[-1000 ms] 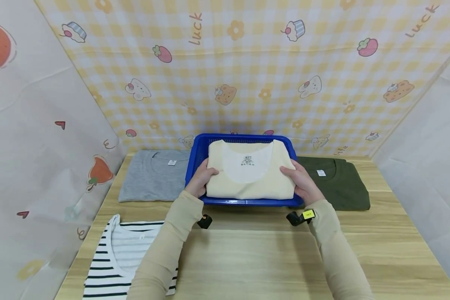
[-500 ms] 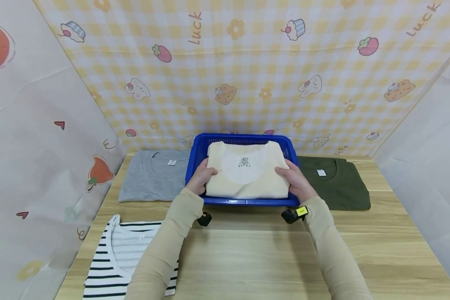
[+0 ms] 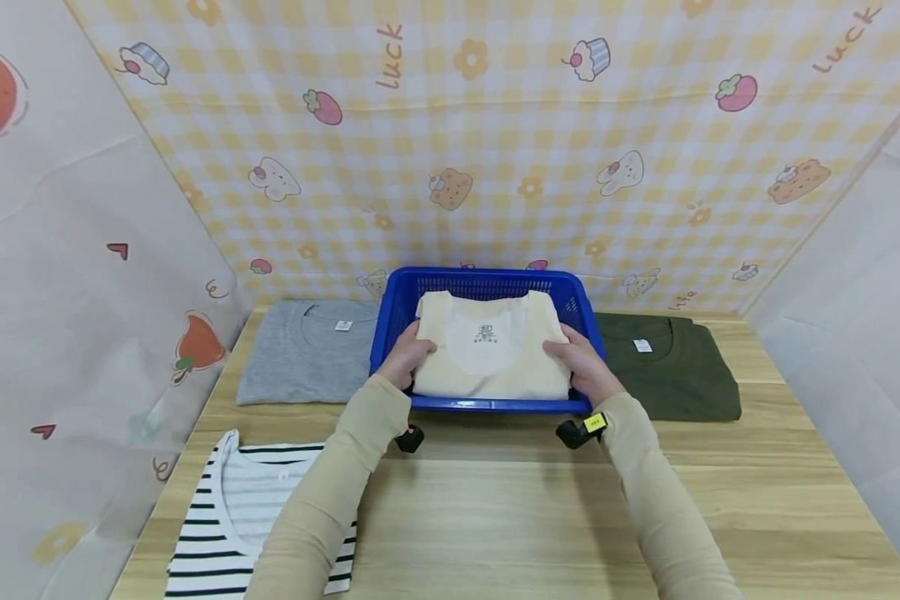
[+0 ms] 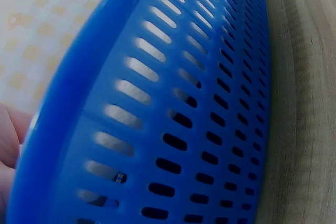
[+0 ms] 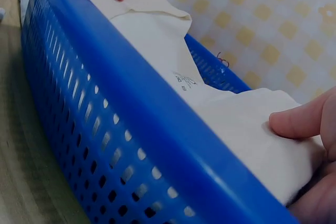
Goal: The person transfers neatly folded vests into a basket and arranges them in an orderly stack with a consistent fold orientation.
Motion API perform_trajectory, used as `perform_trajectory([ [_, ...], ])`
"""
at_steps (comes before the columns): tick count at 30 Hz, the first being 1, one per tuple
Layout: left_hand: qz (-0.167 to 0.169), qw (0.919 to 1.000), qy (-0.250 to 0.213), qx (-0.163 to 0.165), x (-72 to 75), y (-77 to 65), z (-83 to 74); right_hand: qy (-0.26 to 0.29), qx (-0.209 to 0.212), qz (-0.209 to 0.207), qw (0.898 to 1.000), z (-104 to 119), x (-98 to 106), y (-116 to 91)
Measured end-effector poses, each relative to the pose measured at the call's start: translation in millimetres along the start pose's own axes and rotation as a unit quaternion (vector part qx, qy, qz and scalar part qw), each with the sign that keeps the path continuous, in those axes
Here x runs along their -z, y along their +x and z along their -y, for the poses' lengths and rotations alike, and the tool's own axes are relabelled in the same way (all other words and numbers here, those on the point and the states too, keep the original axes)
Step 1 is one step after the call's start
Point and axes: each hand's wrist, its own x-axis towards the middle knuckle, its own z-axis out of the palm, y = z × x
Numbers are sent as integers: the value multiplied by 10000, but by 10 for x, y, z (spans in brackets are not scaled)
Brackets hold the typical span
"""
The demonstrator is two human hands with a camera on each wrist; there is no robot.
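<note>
A folded cream shirt (image 3: 495, 379) with a white inner neckline and printed marks lies within the rim of a blue plastic basket (image 3: 487, 406). My left hand (image 3: 407, 357) grips the shirt's left edge, thumb on top. On the opposite edge my right hand (image 3: 587, 367) pinches it the same way. In the right wrist view the right thumb (image 5: 302, 121) presses the cream cloth, with the other fingers under it. The basket's slotted wall (image 4: 184, 108) fills most of the left wrist view, where only a bit of the left hand (image 4: 8, 150) shows.
A folded grey shirt (image 3: 300, 358) lies left of the basket, a dark green one (image 3: 678, 375) to the right. Front left is a black-and-white striped shirt (image 3: 217, 542), partly covered by the left sleeve. A checked cloth backdrop (image 3: 495, 225) stands behind the wooden table (image 3: 487, 517).
The right hand has moved left and the shirt's right edge with it, so the shirt looks narrower. Its top edge sits lower in the basket. The left hand has barely moved.
</note>
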Motion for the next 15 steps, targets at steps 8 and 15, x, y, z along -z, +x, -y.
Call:
perform_trajectory([
  [8, -103, 9998, 168, -67, -23, 19, 22, -82, -104, -39, 9999, -19, -3, 13],
  [15, -76, 9995, 293, -68, -29, 48, 62, -168, -150, -41, 9997, -41, -11, 54],
])
